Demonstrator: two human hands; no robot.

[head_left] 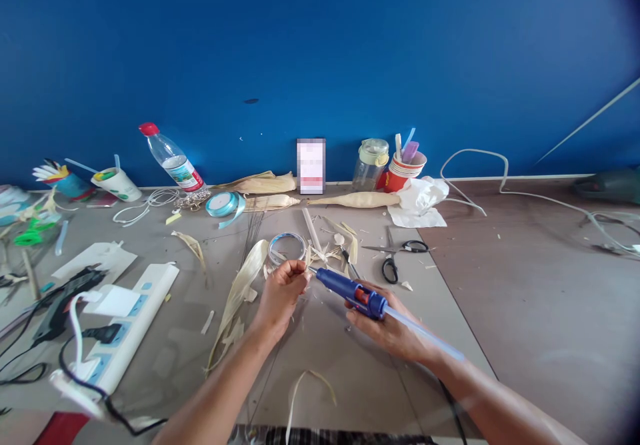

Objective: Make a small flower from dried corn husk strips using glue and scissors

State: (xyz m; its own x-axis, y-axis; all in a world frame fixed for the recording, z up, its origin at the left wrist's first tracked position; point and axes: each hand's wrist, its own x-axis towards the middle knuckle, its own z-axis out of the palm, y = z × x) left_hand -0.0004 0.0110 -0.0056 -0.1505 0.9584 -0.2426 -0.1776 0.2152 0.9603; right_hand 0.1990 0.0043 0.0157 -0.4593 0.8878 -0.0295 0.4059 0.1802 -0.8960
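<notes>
Right hand (387, 328) gripping blue glue gun (345, 286), nozzle at fingertips of left hand (283, 296).
Left fingertips pinch small pale piece (308, 276), mostly hidden; right fingers wrapped round gun, clear glue stick (425, 333) out its back. All mid-table. Just beyond left hand: shiny ring-shaped roll (271, 252); long dry husk (249, 275) to its left. Scissors (391, 270) right of gun, farther off; white power strip (150, 298) left; red-capped bottle (173, 162) far left; phone (311, 165) far centre, upright at blue wall (320, 52).

On the table (345, 382), the power strip (134, 338) lies near left and the bottle (176, 163) far left; the phone (311, 166) stands between bottle and jar (369, 174), the scissors (393, 250) lie beyond the glue gun (345, 287) in the right hand (387, 336)
</notes>
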